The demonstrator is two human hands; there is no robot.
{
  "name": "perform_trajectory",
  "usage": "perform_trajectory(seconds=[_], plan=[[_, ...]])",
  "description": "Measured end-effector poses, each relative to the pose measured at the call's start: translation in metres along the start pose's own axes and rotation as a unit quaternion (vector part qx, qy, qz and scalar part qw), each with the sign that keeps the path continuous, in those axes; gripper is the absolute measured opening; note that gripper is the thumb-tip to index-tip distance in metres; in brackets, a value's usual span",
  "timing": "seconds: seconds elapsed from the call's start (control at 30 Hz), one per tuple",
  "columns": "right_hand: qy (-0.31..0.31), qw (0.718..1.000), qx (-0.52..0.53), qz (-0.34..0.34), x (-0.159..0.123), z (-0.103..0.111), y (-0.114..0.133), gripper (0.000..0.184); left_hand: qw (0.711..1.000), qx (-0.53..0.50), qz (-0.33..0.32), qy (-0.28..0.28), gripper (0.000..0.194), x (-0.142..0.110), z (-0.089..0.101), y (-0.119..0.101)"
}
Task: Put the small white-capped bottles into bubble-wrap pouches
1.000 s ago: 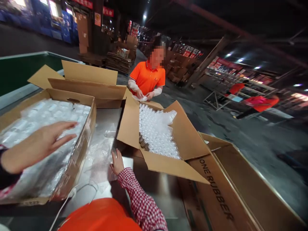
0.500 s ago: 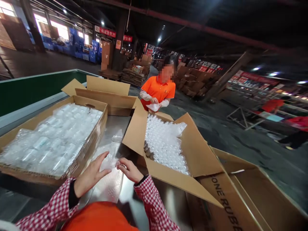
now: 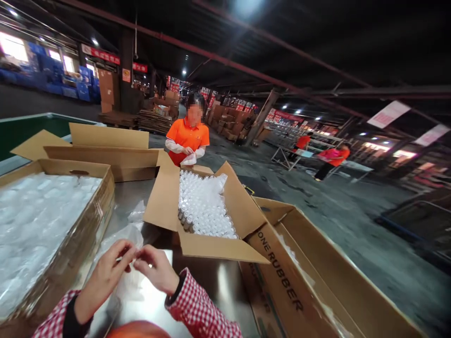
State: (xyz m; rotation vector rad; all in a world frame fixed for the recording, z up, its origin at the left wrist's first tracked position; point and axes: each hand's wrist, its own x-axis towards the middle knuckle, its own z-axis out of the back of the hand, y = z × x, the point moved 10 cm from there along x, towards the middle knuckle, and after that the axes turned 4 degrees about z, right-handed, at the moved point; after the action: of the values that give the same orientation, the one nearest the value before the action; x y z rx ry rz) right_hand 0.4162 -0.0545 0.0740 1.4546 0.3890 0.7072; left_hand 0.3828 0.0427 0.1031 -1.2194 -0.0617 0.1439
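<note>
The left box [image 3: 52,234] runs off the frame's edge, its wrapped contents [image 3: 31,211] blurred

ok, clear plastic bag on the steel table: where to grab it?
Likely the near top edge of the plastic bag, from the person's side. It lies limp and crumpled, and the left hand and right hand pinch that edge between the fingers.

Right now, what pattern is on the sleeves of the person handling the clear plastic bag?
Red-and-white check on the right sleeve and the left sleeve, clearest in the head view.
</note>
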Motion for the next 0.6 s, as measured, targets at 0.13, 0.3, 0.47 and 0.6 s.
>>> perform_trajectory(seconds=[0.13,0.3,0.47,0.6], plan=[[0.028,0.989,0.132,-0.062,0.008,0.018,-0.010,0.041,0.998,-0.046,0.041,-0.021,0.037,0.002,0.009,0.013],[0.042,0.988,0.123,-0.084,0.012,0.023,-0.013,0.046,0.986,-0.148,0.078,-0.022,0.057,0.007,-0.004,0.012],[0.034,0.991,0.111,-0.063,0.018,0.019,-0.013,0.047,0.993,-0.094,0.063,-0.016,0.064,0.018,-0.011,0.005],[0.041,0.984,0.146,-0.092,0.025,0.029,-0.021,0.037,0.996,-0.065,0.049,-0.025,0.056,0.022,0.003,0.014]])
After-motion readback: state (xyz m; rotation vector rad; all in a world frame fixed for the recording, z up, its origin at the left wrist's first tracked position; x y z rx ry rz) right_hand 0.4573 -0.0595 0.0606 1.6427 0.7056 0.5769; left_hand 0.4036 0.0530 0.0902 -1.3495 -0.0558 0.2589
